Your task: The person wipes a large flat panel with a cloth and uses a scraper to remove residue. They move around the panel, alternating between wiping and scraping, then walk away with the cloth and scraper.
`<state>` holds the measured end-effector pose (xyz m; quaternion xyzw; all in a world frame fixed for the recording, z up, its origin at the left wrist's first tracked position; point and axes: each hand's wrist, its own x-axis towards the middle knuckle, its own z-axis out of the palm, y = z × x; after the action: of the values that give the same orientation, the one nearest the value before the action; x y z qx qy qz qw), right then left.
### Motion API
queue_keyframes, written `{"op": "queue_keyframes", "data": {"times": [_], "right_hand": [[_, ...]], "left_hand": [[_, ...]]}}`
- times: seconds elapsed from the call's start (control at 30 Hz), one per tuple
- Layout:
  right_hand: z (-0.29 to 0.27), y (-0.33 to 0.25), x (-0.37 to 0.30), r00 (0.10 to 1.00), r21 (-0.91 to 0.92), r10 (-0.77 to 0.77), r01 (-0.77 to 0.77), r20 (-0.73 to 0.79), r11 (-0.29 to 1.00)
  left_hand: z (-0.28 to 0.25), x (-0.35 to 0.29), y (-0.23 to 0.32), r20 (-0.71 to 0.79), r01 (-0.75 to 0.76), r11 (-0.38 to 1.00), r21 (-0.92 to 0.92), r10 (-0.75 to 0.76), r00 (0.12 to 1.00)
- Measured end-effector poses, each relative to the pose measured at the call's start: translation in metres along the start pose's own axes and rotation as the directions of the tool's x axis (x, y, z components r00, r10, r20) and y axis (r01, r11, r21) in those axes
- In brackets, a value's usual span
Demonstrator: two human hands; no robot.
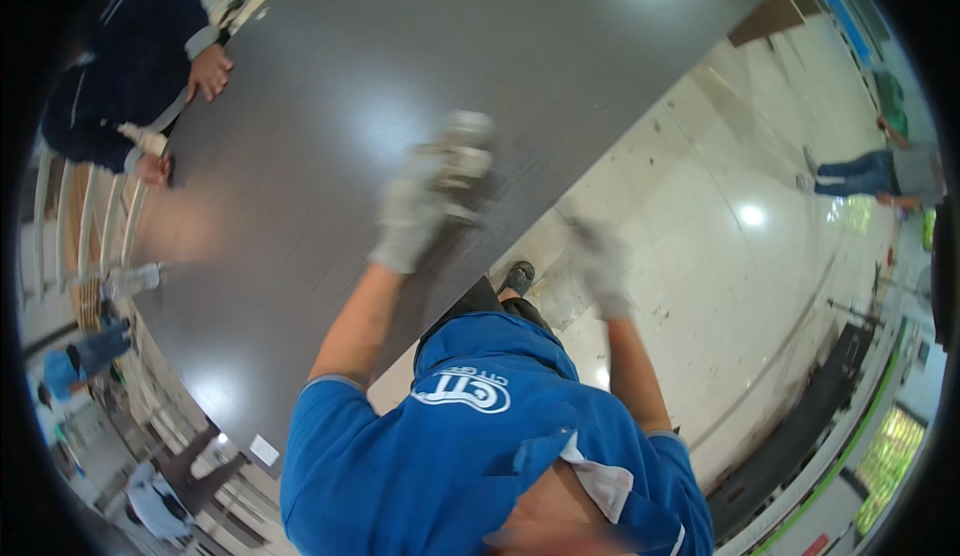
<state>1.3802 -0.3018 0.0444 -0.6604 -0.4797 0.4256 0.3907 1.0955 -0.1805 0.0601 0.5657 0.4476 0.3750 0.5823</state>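
A large dark grey-brown panel point(540, 76) with a smooth, faintly grained face lies in front of me. My left hand point(408, 218), in a pale work glove, is over the panel, closed round a whitish, wadded cloth point(466, 151) that is blurred by motion. The cloth appears to touch the surface. Beyond the panel's right edge, my right hand point(604, 274), also gloved, hangs over the floor. Motion smears its fingers, and a dark streak shows at its tip; whether it holds anything cannot be made out.
Across the panel at the left, a person in dark clothes point(135, 51) rests a hand point(210, 73) on its edge. A small white label point(264, 450) lies at the near left corner. Pale tiled floor point(730, 176) spreads to the right, where another person point(880, 171) stands. Racks point(85, 216) stand left.
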Motion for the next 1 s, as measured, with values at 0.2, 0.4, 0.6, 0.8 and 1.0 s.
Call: {"op": "queue_keyframes", "data": {"times": [0.2,0.4,0.6,0.8,1.0], "right_hand": [[0.158,-0.026,0.013,0.582,-0.256,-0.523,0.783,0.623,0.566],[-0.072,0.017,0.201,0.921,-0.773,-0.322,0.037,-0.22,0.634],[-0.111,0.004,0.185,0.882,-0.631,-0.451,0.275,-0.134,0.725],[0.022,-0.031,0.116,0.743,-0.63,-0.162,0.645,0.649,0.432],[-0.192,0.049,0.266,0.848,-0.763,-0.339,-0.114,-0.408,0.636]], "left_hand": [[-0.132,-0.04,-0.027,-0.569,0.379,0.605,0.7,0.151,0.808],[-0.144,-0.067,-0.059,-0.481,0.307,0.51,0.804,0.253,0.839],[-0.091,-0.022,-0.053,-0.4,0.372,0.151,0.916,0.268,0.877],[-0.044,0.016,-0.053,-0.345,0.31,0.157,0.938,0.305,0.888],[-0.044,0.013,-0.056,-0.351,0.318,0.15,0.936,0.347,0.87]]}}
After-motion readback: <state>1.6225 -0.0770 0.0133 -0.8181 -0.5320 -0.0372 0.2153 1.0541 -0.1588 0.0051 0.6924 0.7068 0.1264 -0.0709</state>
